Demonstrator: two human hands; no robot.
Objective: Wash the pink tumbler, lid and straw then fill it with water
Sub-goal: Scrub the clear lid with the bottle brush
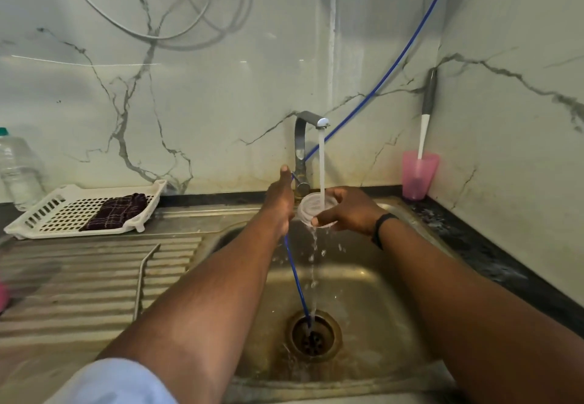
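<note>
Under the running tap (316, 119), my right hand (350, 211) grips a clear round lid (311, 211), and the stream hits it and spills into the sink (363, 280). My left hand (279, 201) is edge-on beside the lid, thumb up and fingers stretched toward the lid and the tap lever; what it touches is hidden. A pink tumbler (418, 179) stands on the counter in the back right corner with a white, grey-handled brush (426, 113) in it. A bent metal straw (140, 277) lies on the ribbed drainboard.
A thin blue tube (295, 274) runs from the wall past my left hand into the drain (313, 335). At the back left are a white drying tray (57, 211) holding a dark checked cloth (118, 211) and a clear plastic bottle (19, 170). Something pink (2, 296) shows at the left edge.
</note>
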